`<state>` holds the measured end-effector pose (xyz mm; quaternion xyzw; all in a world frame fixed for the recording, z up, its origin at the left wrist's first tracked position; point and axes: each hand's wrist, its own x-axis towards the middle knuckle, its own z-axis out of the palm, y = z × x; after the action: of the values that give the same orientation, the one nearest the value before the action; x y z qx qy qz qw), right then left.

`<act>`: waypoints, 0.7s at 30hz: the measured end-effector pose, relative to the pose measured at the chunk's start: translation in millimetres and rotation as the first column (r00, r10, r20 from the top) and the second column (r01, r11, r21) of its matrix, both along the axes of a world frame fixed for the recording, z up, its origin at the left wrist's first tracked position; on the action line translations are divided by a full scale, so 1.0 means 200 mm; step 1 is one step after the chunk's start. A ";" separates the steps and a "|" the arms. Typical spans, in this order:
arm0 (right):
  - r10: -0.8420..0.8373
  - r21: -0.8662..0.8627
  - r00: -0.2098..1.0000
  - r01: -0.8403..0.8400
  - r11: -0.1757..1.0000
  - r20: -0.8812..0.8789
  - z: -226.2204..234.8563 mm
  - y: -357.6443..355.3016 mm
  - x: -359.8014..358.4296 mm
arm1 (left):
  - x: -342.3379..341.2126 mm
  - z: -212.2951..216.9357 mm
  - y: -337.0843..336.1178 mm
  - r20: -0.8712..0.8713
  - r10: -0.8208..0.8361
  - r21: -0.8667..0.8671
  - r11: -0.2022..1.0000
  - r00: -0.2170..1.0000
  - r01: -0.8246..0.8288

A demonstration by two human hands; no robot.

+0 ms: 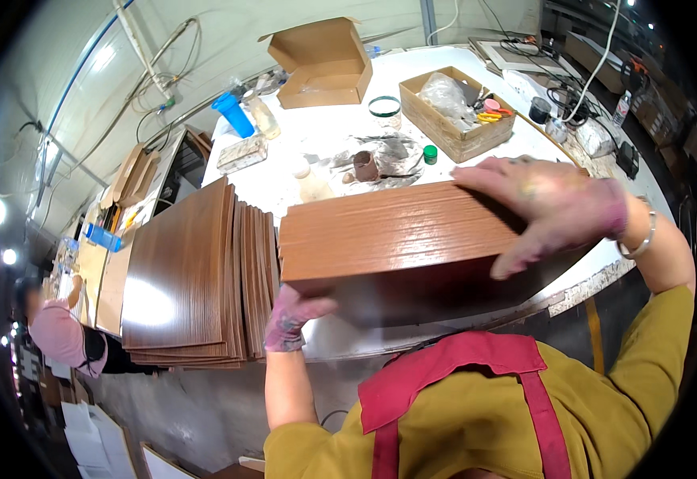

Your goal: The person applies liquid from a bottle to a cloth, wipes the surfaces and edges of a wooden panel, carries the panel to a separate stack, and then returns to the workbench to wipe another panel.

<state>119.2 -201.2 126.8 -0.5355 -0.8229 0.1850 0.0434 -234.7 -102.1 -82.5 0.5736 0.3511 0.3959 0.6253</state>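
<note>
A thick stack of brown wood-grain panels (388, 235) is lifted just above the white worktable (340, 120), held between both hands. My left hand (291, 318) grips its lower left corner from underneath. My right hand (552, 209) lies spread over the stack's upper right corner, a bangle on the wrist. To the left, a second pile of the same brown panels (192, 279) rests slanted on the table's left end, its edges fanned out.
On the table behind stand an open cardboard box (324, 62), a smaller box of bags and tape (456, 112), a blue cylinder (233, 113), a green cap (430, 153) and a brown cup (365, 166). Another person in pink (61, 331) sits far left.
</note>
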 end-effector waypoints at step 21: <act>0.021 0.188 0.272 0.607 0.772 -0.962 -0.87 -0.28 0.85 | 0.40 0.00 0.14 -0.257 0.316 0.208 0.941 0.913 -0.266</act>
<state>289.9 -257.0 -47.0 -0.4445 -0.5371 0.2092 0.6857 -153.9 -74.7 -83.5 0.6169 0.4849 0.4258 0.4506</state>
